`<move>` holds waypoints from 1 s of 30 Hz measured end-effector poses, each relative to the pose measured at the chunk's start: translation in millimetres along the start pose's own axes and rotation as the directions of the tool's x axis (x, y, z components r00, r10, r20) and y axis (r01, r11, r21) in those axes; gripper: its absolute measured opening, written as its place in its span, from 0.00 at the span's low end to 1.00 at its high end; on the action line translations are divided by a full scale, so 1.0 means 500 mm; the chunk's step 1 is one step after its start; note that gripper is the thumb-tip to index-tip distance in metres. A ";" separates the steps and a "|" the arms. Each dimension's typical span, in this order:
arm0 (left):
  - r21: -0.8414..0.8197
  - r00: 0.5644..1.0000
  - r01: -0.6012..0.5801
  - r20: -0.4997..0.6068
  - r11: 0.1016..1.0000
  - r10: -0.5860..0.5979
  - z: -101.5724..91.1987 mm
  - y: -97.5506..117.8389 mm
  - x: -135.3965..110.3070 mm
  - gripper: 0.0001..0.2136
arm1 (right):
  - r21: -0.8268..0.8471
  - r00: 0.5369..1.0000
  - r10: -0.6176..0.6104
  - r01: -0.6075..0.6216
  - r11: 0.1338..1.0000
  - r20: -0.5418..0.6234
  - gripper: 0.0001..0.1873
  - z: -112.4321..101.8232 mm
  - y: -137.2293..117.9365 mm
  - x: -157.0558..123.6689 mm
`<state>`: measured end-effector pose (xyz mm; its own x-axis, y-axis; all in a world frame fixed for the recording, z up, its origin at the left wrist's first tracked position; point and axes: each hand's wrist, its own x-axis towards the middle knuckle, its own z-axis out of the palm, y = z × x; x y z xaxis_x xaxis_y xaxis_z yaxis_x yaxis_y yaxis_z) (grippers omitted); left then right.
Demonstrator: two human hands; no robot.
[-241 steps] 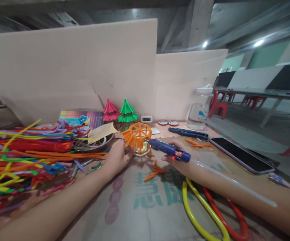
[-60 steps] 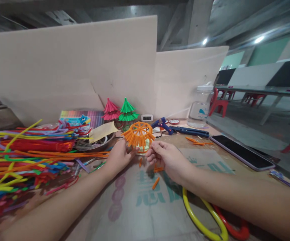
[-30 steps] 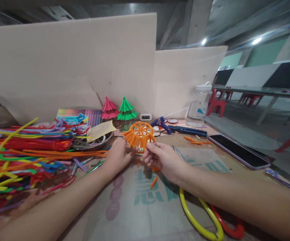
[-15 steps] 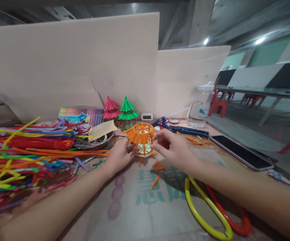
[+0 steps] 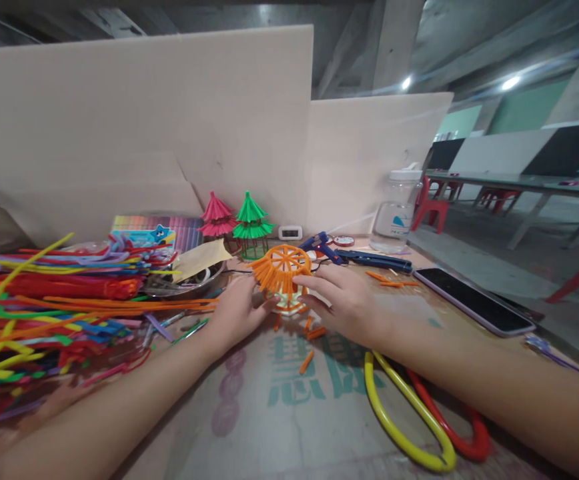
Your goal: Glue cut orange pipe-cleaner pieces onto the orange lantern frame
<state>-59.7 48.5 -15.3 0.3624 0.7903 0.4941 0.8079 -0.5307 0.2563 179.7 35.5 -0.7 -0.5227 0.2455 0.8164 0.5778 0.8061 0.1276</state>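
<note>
An orange pipe-cleaner canopy [image 5: 281,268] stands on a pale round base [image 5: 289,307] in the middle of the cardboard-covered table [image 5: 289,413]. My left hand [image 5: 237,308] grips its left side with the fingers curled round it. My right hand [image 5: 347,300] rests against its right side, thumb and fingers touching the orange strands and the base. Short orange cut pieces [image 5: 307,361] lie on the cardboard just below the hands.
A heap of coloured pipe cleaners [image 5: 54,307] fills the left. Pink [image 5: 217,217] and green [image 5: 251,220] little pavilions stand behind. A blue glue gun [image 5: 319,244], a blue tool [image 5: 374,261], a bottle [image 5: 399,210] and a phone [image 5: 472,301] lie right; yellow [image 5: 399,427] and red loops near.
Eight seconds ago my right hand held the glue gun at the canopy; the gun now lies behind it. Since half a second ago my right hand has lowered onto the canopy's right side.
</note>
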 end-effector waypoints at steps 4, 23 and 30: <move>0.013 1.000 -0.005 -0.013 1.000 0.005 0.001 -0.003 -0.002 0.19 | 0.057 0.999 0.038 -0.038 0.998 0.000 0.12 0.005 0.005 0.001; 0.001 0.999 -0.048 -0.008 0.999 0.048 0.000 0.001 0.000 0.20 | 0.047 0.995 0.097 -0.096 0.994 -0.032 0.07 0.010 0.004 0.000; -0.021 0.998 -0.052 -0.024 0.998 0.051 0.001 0.000 0.001 0.19 | 0.055 0.996 0.091 -0.089 0.995 -0.027 0.12 0.010 0.004 -0.002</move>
<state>-59.3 48.9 -15.6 0.3920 0.7544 0.5265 0.7782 -0.5771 0.2475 178.1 39.4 -3.8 -0.4508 0.3027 0.8397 0.5869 0.8093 0.0233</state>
